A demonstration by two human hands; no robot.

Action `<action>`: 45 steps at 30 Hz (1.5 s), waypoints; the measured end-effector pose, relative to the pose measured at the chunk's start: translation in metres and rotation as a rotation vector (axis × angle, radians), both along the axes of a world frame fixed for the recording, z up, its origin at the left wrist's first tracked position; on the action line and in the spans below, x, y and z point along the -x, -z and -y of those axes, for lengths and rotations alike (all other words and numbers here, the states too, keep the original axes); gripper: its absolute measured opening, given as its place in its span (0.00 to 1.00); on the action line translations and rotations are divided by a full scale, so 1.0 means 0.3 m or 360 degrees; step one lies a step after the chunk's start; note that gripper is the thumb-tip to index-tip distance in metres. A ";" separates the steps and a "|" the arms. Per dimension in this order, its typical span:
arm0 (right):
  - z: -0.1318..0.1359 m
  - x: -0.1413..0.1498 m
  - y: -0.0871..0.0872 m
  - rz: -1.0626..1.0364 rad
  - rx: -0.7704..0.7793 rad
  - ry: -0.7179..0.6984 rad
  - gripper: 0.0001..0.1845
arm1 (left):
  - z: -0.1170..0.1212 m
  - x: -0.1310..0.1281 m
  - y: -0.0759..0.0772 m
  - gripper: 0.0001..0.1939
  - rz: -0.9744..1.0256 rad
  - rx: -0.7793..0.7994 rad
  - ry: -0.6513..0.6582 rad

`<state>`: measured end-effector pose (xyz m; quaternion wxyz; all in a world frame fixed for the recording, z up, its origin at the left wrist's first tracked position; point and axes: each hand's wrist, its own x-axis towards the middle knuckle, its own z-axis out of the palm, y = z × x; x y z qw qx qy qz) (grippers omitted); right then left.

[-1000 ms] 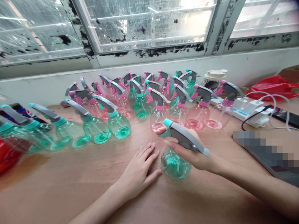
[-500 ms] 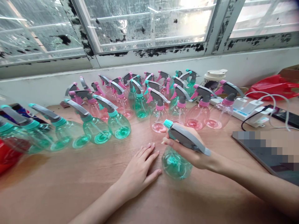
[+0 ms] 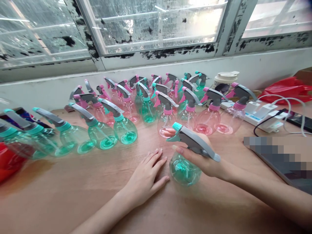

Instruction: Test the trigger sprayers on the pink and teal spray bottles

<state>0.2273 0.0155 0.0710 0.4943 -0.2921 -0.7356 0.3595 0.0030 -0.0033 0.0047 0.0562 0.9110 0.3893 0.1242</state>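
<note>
A green spray bottle [image 3: 186, 170] with a grey head and turquoise nozzle stands on the wooden table, right of centre. My right hand [image 3: 201, 154] is wrapped round its neck, just under the head. The turquoise trigger juts out to the left, and a fingertip shows beyond it; the other fingers are partly hidden behind the head. My left hand [image 3: 147, 177] lies flat on the tabletop with its fingers spread, left of that bottle and apart from it. It holds nothing.
Green spray bottles [image 3: 125, 131] form a row at the left. Pink spray bottles [image 3: 208, 122] and more green ones stand behind. A power strip [image 3: 263, 120] with cables, a lidded cup [image 3: 225, 79], a red plastic bag [image 3: 286, 90] and a dark flat device [image 3: 275, 162] lie rightward.
The fingers of my right hand have straightened at the trigger, which now sticks out in plain view. My left hand stays in place on the table.
</note>
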 end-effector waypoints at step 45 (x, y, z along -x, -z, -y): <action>-0.003 -0.001 -0.011 0.0013 -0.0072 0.0004 0.15 | 0.000 -0.001 -0.004 0.27 0.0030 0.0031 -0.0003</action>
